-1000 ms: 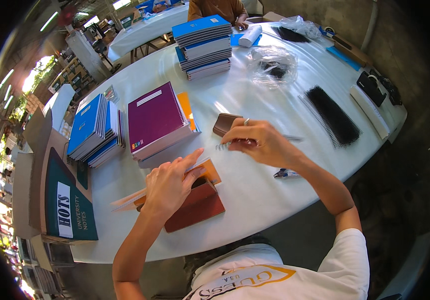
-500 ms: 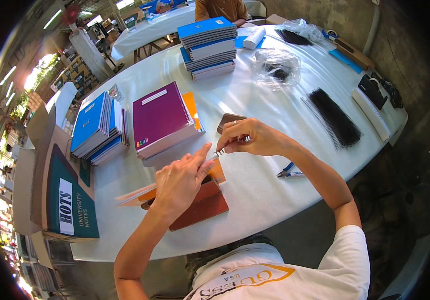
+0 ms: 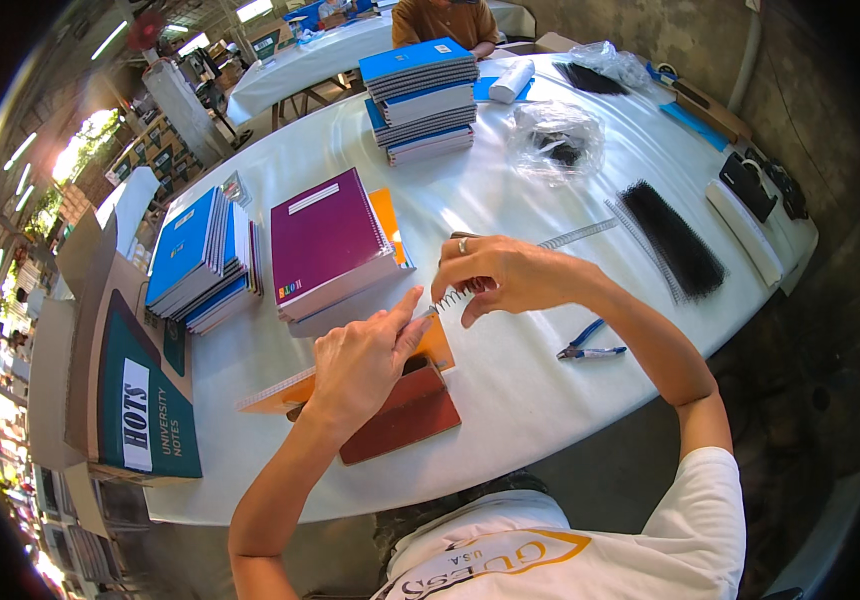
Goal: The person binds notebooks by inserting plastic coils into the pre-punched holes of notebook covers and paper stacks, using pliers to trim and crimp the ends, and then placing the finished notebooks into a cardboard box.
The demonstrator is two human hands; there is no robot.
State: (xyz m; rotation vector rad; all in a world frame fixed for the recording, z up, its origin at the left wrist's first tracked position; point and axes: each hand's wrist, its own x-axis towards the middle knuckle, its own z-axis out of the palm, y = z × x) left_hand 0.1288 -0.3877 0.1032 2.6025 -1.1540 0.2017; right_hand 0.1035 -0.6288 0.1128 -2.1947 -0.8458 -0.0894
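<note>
My left hand point(image 3: 358, 362) steadies a thin notebook with an orange cover point(image 3: 437, 345), its index finger and thumb stretched toward the corner. The notebook stands on edge by a reddish-brown wooden block point(image 3: 405, 415); my palm hides much of it. At that corner, my right hand point(image 3: 505, 275) curls around a dark spiral binding coil point(image 3: 447, 298), the coil's end close to my left fingertips. Past the right hand, a length of coil point(image 3: 580, 235) runs toward a pile of black coils point(image 3: 672, 240). Blue-handled cutting pliers point(image 3: 590, 345) lie right of the block.
A thick purple notebook stack point(image 3: 330, 235) lies ahead, with blue notebooks point(image 3: 195, 250) to its left and a taller blue stack point(image 3: 418, 95) farther back. An open carton point(image 3: 140, 400) stands at left. Plastic-wrapped coils point(image 3: 555, 145) sit far right. Another person point(image 3: 440, 25) sits across the table.
My right hand has turned and loosened its pinch, so more coil shows beneath its fingers. A coil length now shows beyond the right hand. The left hand stays at the notebook.
</note>
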